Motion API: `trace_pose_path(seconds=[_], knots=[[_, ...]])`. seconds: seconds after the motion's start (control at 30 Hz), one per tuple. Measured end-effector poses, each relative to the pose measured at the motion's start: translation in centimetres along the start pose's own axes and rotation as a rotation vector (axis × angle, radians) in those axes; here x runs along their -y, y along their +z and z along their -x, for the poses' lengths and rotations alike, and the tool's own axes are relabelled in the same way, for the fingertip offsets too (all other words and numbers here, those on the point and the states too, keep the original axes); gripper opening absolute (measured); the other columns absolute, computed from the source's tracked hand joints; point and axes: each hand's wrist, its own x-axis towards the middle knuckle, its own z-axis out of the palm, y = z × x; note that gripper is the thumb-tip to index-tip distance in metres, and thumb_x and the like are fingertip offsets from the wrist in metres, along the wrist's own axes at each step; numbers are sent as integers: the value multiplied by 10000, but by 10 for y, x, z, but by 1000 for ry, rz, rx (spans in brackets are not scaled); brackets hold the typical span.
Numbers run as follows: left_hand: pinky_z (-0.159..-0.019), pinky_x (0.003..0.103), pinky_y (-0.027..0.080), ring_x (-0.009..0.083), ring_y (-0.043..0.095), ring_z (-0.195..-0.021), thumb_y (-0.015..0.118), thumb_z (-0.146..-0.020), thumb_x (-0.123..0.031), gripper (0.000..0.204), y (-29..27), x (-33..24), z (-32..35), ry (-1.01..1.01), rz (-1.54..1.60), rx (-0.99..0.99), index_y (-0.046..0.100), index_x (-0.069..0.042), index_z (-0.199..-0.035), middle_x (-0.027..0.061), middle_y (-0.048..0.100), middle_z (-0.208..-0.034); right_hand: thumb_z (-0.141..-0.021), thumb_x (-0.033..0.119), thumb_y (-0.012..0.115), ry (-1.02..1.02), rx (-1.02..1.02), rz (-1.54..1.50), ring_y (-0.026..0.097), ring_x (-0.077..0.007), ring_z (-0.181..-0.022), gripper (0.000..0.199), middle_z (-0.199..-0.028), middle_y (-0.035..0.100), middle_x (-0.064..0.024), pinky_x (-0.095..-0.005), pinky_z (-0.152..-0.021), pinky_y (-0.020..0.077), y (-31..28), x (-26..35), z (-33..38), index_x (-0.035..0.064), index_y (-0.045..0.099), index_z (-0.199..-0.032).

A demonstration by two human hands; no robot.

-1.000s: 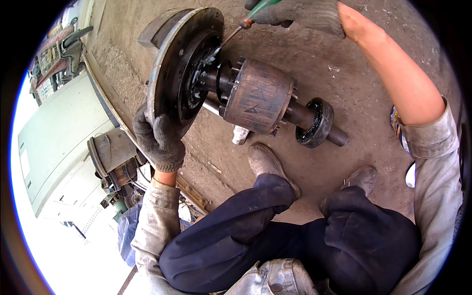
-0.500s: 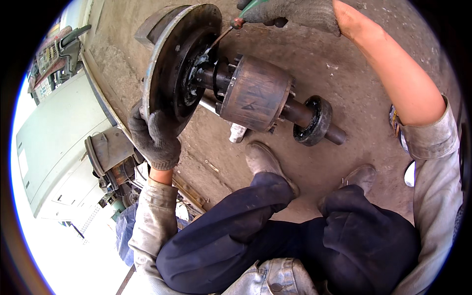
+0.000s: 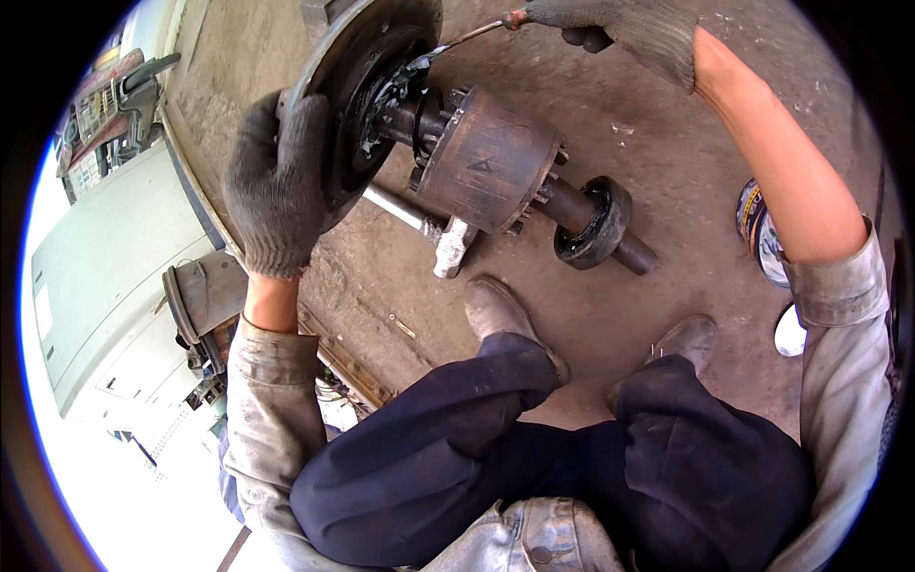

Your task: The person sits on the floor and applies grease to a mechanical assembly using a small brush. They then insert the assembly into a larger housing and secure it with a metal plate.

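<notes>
The clearest change of the last half second is at the left hand (image 3: 276, 176): it was gripping the lower part of the rim of the round metal end cover (image 3: 351, 91), and now it holds the rim higher, on its left side. Its gloved thumb and fingers lie on both sides of the rim and seem to pinch it, though some fingertips are hidden. The end cover stands tilted at the left end of the rotor (image 3: 488, 157), with the shaft (image 3: 404, 122) going into its middle. The right hand (image 3: 620, 36) has its gloved fingers curled tightly around the handle of a screwdriver (image 3: 474, 34). The blade now lies flatter than before, and its tip, carrying a lump of pale grease (image 3: 416, 67), is near the cover's upper inner edge; whether it touches the metal I cannot tell. For the work in hand, I judge that the new hold gives support closer to the half where the tool is, while the grease around the hub remains uneven. The bearing (image 3: 617, 227) stays around the far end of the shaft. More of the hammer (image 3: 454, 248) has come into sight beneath the rotor, but the whole view has also shifted slightly.
</notes>
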Motion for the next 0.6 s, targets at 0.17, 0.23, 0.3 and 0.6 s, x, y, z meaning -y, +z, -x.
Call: trace_pose_path(seconds=[0.17, 0.23, 0.3, 0.6], knots=[[-808, 330, 574, 180, 699, -891, 698, -1021, -372, 430, 0, -43, -53, 329, -184, 260, 709, -23, -1271, 113, 770, -1059, -899, 231, 835, 7, 33, -8, 605, -95, -639, 298, -760, 671, -23, -261, -570, 483, -16, 6, 31, 5, 760, -1078], [-779, 345, 581, 182, 710, -825, 684, -1022, -347, 399, 18, -87, -67, 90, 32, 314, 741, -6, -1220, 128, 789, -984, -902, 236, 835, 60, -17, 24, 610, -96, -646, 332, -769, 674, -15, -262, -575, 484, -29, 6, 48, 11, 759, -1133], [-748, 339, 576, 177, 705, -775, 672, -1022, -315, 355, 34, -99, -92, 83, 133, 333, 766, 14, -1118, 128, 794, -957, -943, 299, 776, 25, -127, 82, 570, -74, -684, 332, -772, 632, 5, -242, -607, 441, -29, 9, 81, 14, 743, -1109], [-824, 374, 545, 251, 693, -894, 648, -1018, -161, 204, 44, -104, -92, 560, 86, -189, 726, 26, -1032, 194, 729, -965, -919, 396, 812, 83, -380, 16, 585, -58, -696, 390, -806, 624, 33, -228, -590, 454, -50, 0, 149, 51, 743, -1087]])
